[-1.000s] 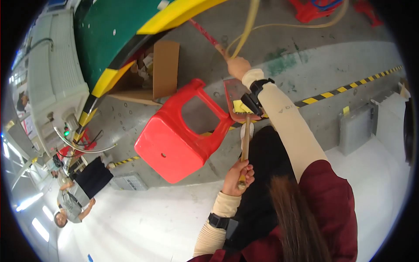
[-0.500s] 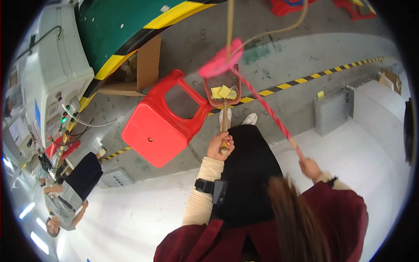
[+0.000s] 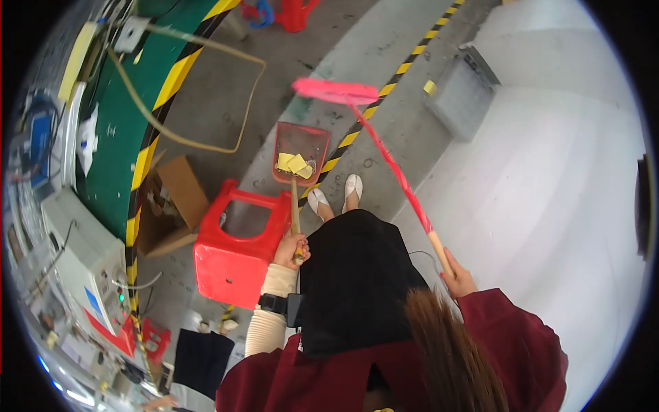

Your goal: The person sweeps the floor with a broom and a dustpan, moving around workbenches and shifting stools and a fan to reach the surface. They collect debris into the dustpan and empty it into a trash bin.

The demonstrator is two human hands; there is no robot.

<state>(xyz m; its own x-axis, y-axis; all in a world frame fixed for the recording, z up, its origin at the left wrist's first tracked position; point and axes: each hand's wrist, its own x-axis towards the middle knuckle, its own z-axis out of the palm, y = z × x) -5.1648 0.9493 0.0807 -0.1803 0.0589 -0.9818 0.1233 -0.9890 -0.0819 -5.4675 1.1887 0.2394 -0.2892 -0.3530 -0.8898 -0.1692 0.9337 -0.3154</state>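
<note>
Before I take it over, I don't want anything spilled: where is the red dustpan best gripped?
The dustpan is probably best taken by the bare handle just below the left hand, from the near side: it is slim and slants up that way. Yellow pieces lie inside, so keep it level.

My left hand [image 3: 292, 251] was wrapped around the handle of a red dustpan [image 3: 302, 141], where a few yellow pieces [image 3: 295, 163] lay near the handle end. With my right hand [image 3: 460, 276] I gripped a broom [image 3: 395, 167] by its pale end; its pink head was beyond the dustpan, apart from it. A red stool [image 3: 230, 271] stood just left of my left hand, an open cardboard box [image 3: 184, 192] behind it, beside a green surface [image 3: 120, 147] edged in yellow and black.
</note>
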